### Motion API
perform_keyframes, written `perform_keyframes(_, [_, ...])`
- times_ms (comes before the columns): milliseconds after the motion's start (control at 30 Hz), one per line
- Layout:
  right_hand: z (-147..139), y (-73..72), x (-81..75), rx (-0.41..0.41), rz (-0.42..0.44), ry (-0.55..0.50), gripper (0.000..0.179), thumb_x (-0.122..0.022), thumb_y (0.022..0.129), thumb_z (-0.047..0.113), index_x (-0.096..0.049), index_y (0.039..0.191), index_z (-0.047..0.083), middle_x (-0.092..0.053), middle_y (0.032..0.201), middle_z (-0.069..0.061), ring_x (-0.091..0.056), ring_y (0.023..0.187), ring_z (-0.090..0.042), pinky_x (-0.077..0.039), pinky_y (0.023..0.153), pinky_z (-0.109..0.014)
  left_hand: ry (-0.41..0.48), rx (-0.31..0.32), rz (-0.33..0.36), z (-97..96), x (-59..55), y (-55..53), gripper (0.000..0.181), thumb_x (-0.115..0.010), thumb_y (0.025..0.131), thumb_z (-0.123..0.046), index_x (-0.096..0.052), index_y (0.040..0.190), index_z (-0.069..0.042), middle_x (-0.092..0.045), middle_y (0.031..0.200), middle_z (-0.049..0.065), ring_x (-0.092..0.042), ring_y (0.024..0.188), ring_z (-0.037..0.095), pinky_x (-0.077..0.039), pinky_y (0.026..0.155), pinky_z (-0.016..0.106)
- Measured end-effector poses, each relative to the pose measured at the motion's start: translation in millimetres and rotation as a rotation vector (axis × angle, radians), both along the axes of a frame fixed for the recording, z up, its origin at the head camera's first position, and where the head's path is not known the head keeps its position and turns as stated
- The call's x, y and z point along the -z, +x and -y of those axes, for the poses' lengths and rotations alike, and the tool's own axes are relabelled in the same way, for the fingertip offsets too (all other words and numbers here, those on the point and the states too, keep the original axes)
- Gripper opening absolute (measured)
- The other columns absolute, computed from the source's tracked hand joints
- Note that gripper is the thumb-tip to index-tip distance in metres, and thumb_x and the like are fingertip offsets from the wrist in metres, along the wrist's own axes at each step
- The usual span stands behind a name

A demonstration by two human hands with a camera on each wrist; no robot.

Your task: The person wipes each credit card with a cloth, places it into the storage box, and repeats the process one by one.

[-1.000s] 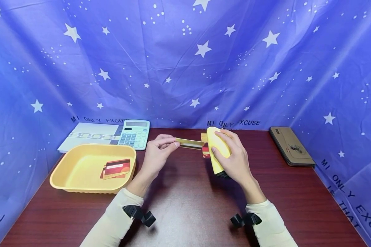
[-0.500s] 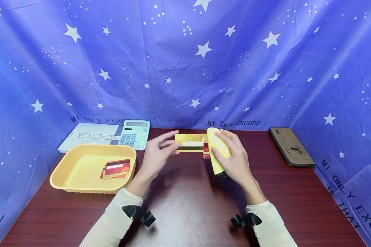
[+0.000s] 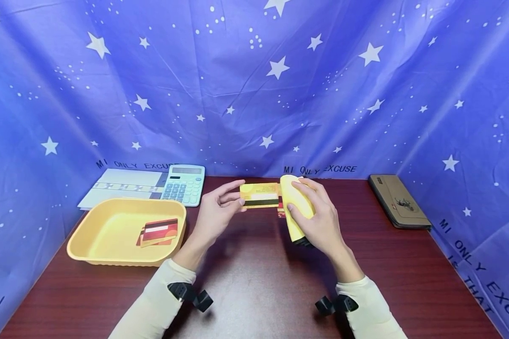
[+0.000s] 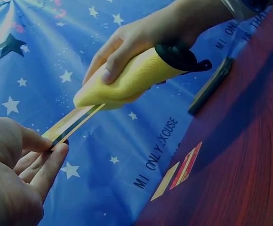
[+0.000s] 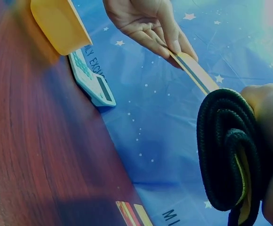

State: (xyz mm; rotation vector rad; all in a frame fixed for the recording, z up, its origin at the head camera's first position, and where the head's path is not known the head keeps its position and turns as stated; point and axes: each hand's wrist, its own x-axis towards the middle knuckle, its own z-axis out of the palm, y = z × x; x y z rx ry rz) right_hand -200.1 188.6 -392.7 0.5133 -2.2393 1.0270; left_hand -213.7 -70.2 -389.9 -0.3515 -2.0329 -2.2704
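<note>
In the head view my left hand [image 3: 214, 209] pinches the left end of a yellow bank card [image 3: 258, 194] between thumb and fingers. The card's dark stripe and white strip face me. My right hand [image 3: 322, 212] grips a rolled yellow cloth [image 3: 296, 207], whose black-trimmed end and rolled layers show in the right wrist view. The cloth's left side is right at the card's right end, and the left wrist view shows the card's far end meeting the cloth. Lower down, a red card [image 4: 186, 165] and a yellow card [image 4: 164, 181] lie on the table.
A yellow basin [image 3: 103, 226] with several red and gold cards [image 3: 161, 230] stands at the left. Behind it are a light blue calculator [image 3: 184, 185] and a white flat box [image 3: 127, 181]. At the back right lies a brown wallet [image 3: 400, 201]. A star-patterned curtain [image 3: 237, 84] encloses the table.
The yellow card has tilted from nearly edge-on to show its striped face. The right hand and cloth have shifted slightly left, closer over the card's end. Both hands keep their holds.
</note>
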Motion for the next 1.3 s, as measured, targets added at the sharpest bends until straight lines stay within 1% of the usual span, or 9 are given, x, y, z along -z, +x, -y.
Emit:
perform_keyframes(233, [7,3.8,0.8,-0.015,-0.015,0.014,0.054,-0.083,0.083,0.016,-0.069,0.135,0.020,-0.062,0.141,-0.004,-0.063,0.126,-0.024,-0.054,0.091,-0.036,-0.003,-0.004,0.008,-1.5,1.4,-0.2,0.049,-0.065,0.091,0.010,-0.063,0.139,-0.002,-0.073,0.111,0.032,-0.077,0.083,0.015,-0.068,0.083,0.034])
perform_keyframes(467, [12,4.2,3.7,-0.028,-0.005,0.026,0.054,-0.083,0.084,0.018,-0.068,0.136,0.021,-0.061,0.143,-0.003,-0.062,0.127,-0.023,-0.055,0.089,-0.037,0.028,-0.004,0.014,-4.7,3.7,0.6,0.048,-0.064,0.091,0.011,-0.065,0.137,-0.003,-0.073,0.111,0.033,-0.077,0.094,0.032,-0.068,0.083,0.035])
perform_keyframes(533, [13,4.7,4.4,-0.027,-0.003,0.028,0.054,-0.082,0.084,0.018,-0.068,0.136,0.021,-0.060,0.144,-0.003,-0.063,0.127,-0.023,-0.055,0.087,-0.037,0.048,0.002,0.019,-6.8,4.2,1.6,0.048,-0.064,0.091,0.012,-0.065,0.136,-0.004,-0.073,0.111,0.033,-0.077,0.094,0.029,-0.068,0.083,0.035])
perform_keyframes(700, [17,6.1,6.0,-0.029,-0.014,0.045,0.053,-0.083,0.083,0.019,-0.069,0.135,0.021,-0.061,0.143,-0.004,-0.064,0.123,-0.023,-0.057,0.081,-0.040,0.078,0.045,0.020,-13.7,4.8,5.3,0.049,-0.064,0.092,0.013,-0.063,0.138,-0.003,-0.071,0.114,0.035,-0.077,0.091,0.014,-0.067,0.085,0.037])
perform_keyframes(767, [19,6.7,7.1,-0.036,-0.023,0.051,0.053,-0.083,0.083,0.018,-0.069,0.134,0.021,-0.061,0.143,-0.005,-0.064,0.124,-0.024,-0.057,0.080,-0.041,0.085,0.057,0.017,-16.0,5.1,6.5,0.049,-0.064,0.092,0.013,-0.063,0.138,-0.002,-0.071,0.115,0.036,-0.076,0.092,0.013,-0.067,0.086,0.037])
perform_keyframes(833, [22,8.0,7.9,-0.047,-0.029,0.051,0.054,-0.083,0.083,0.018,-0.069,0.135,0.021,-0.061,0.142,-0.006,-0.062,0.128,-0.025,-0.058,0.085,-0.043,0.092,0.064,0.020,-17.7,5.5,7.6,0.048,-0.064,0.092,0.013,-0.064,0.138,-0.003,-0.071,0.115,0.035,-0.077,0.094,0.015,-0.067,0.086,0.037])
perform_keyframes(933, [26,9.6,9.5,-0.067,-0.038,0.055,0.054,-0.083,0.082,0.017,-0.069,0.135,0.021,-0.061,0.142,-0.006,-0.059,0.132,-0.026,-0.059,0.089,-0.045,0.104,0.083,0.026,-19.9,6.8,8.6,0.048,-0.064,0.093,0.013,-0.063,0.138,-0.002,-0.070,0.117,0.035,-0.077,0.099,0.021,-0.067,0.087,0.038])
perform_keyframes(1067, [30,12.7,10.0,-0.091,-0.033,0.059,0.054,-0.083,0.083,0.018,-0.068,0.135,0.021,-0.062,0.141,-0.006,-0.062,0.128,-0.025,-0.060,0.084,-0.042,0.123,0.110,0.027,-22.9,8.3,10.2,0.048,-0.063,0.093,0.013,-0.061,0.140,0.000,-0.069,0.120,0.035,-0.076,0.103,0.025,-0.066,0.090,0.040])
perform_keyframes(1300, [37,18.2,9.2,-0.119,-0.041,0.073,0.054,-0.083,0.083,0.019,-0.069,0.135,0.022,-0.061,0.143,-0.005,-0.066,0.122,-0.025,-0.060,0.081,-0.040,0.123,0.106,0.021,-24.2,8.5,12.7,0.047,-0.063,0.094,0.012,-0.062,0.140,-0.001,-0.070,0.120,0.033,-0.076,0.099,0.012,-0.064,0.093,0.047])
